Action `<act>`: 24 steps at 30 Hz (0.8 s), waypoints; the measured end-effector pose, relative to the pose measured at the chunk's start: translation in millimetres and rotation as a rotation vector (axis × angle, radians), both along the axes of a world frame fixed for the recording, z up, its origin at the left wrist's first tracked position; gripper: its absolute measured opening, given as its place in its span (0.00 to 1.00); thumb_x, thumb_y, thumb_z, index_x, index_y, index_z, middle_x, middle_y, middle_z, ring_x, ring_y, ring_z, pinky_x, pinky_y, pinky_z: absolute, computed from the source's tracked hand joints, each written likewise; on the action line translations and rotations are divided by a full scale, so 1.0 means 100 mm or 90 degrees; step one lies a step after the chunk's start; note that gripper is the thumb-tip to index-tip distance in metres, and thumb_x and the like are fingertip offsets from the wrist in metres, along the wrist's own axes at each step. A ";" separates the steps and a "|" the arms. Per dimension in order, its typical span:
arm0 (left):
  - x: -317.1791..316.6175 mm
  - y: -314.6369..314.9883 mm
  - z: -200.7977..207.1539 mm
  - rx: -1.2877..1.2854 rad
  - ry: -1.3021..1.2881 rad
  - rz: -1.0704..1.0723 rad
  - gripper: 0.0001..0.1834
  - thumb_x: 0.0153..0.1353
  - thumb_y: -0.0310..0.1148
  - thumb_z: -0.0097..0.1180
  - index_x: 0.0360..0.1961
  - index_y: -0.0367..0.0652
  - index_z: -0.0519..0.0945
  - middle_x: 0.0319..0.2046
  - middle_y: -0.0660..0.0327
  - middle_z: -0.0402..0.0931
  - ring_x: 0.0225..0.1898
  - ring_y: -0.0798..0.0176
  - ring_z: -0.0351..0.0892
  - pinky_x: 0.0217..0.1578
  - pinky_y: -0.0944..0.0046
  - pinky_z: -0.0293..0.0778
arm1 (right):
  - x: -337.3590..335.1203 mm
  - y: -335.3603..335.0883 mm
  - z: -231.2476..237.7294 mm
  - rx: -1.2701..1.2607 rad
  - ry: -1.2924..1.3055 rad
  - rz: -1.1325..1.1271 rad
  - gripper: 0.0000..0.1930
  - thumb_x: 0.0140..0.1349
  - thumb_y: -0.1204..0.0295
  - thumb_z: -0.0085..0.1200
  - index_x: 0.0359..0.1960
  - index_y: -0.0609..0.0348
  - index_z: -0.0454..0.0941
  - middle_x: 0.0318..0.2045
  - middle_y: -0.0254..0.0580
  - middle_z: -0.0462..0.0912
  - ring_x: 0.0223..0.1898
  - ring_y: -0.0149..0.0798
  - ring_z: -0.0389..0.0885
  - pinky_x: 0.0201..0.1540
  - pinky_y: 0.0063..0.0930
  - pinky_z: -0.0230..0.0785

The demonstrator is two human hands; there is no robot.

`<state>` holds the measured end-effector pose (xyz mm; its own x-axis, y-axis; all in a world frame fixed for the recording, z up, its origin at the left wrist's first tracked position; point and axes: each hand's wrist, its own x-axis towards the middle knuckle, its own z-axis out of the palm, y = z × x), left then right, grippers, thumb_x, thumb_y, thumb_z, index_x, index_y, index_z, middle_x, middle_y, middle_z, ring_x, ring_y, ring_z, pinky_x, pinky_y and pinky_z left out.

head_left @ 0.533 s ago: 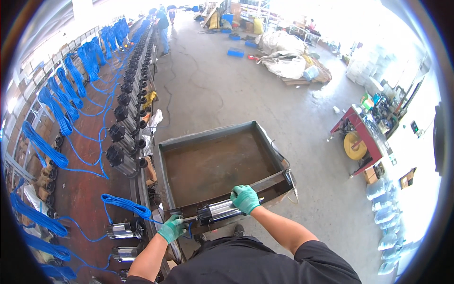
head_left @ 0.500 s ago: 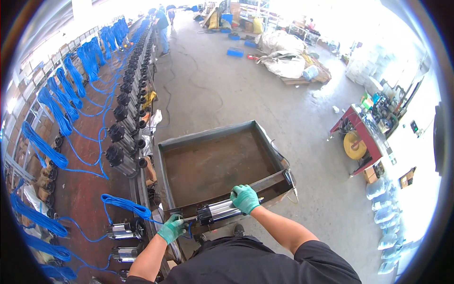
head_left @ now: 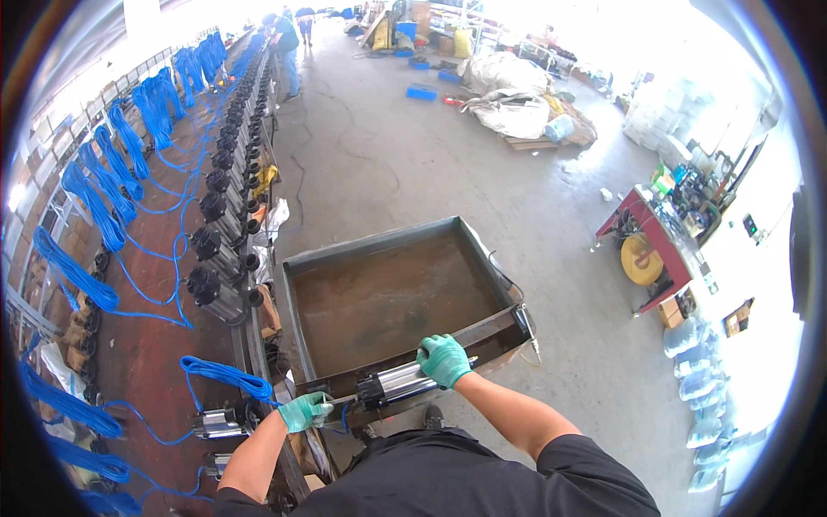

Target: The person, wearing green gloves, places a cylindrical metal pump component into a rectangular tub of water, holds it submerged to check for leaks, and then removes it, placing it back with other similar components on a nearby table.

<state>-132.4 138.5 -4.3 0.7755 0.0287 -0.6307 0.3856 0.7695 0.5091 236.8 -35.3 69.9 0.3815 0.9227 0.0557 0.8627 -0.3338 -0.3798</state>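
My right hand [head_left: 444, 360], in a green glove, is wrapped over the right part of a silver cylindrical pump [head_left: 401, 383] with a black left end. The pump lies along the near rim of a metal tank [head_left: 291, 323] that holds brownish water. My left hand [head_left: 305, 412], also in a green glove, has its fingers closed just left of the pump's black end. A thin metal rod [head_left: 345, 399] shows between those fingers and the pump; what exactly they grip is hidden. A blue cable [head_left: 346, 418] hangs below the black end.
On the left stands a long reddish bench [head_left: 142, 353] with a row of upright pumps [head_left: 214, 293] and blue cable coils [head_left: 226, 375]. A red table [head_left: 633, 211] and water bottles [head_left: 702, 388] line the right side. Farther off are white sacks [head_left: 517, 99] and a person [head_left: 287, 52].
My left hand has turned and shifted slightly left, its fingers still at the pump's left end. My right hand keeps its hold. The water surface now shows shifted reflections.
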 end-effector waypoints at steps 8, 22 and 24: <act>0.14 -0.07 0.25 0.362 0.096 -0.123 0.18 0.66 0.44 0.66 0.43 0.41 0.76 0.30 0.66 0.75 0.29 0.70 0.74 0.29 0.65 0.70 | 0.02 0.00 0.04 -0.011 0.006 -0.015 0.11 0.64 0.62 0.55 0.36 0.54 0.85 0.37 0.47 0.85 0.44 0.53 0.81 0.53 0.44 0.74; 0.17 -0.44 0.11 1.171 0.294 -0.287 0.23 0.62 0.54 0.63 0.33 0.42 0.84 0.27 0.48 0.84 0.29 0.41 0.84 0.32 0.45 0.78 | 0.00 0.01 0.03 -0.014 0.004 -0.005 0.10 0.64 0.63 0.55 0.36 0.55 0.84 0.38 0.46 0.85 0.44 0.53 0.81 0.53 0.44 0.73; 0.16 -0.42 0.13 1.163 0.301 -0.265 0.24 0.63 0.56 0.62 0.32 0.42 0.83 0.27 0.48 0.84 0.27 0.43 0.84 0.31 0.46 0.77 | 0.00 0.00 0.04 -0.019 0.002 -0.006 0.10 0.64 0.63 0.55 0.36 0.55 0.84 0.38 0.46 0.85 0.44 0.53 0.81 0.53 0.44 0.73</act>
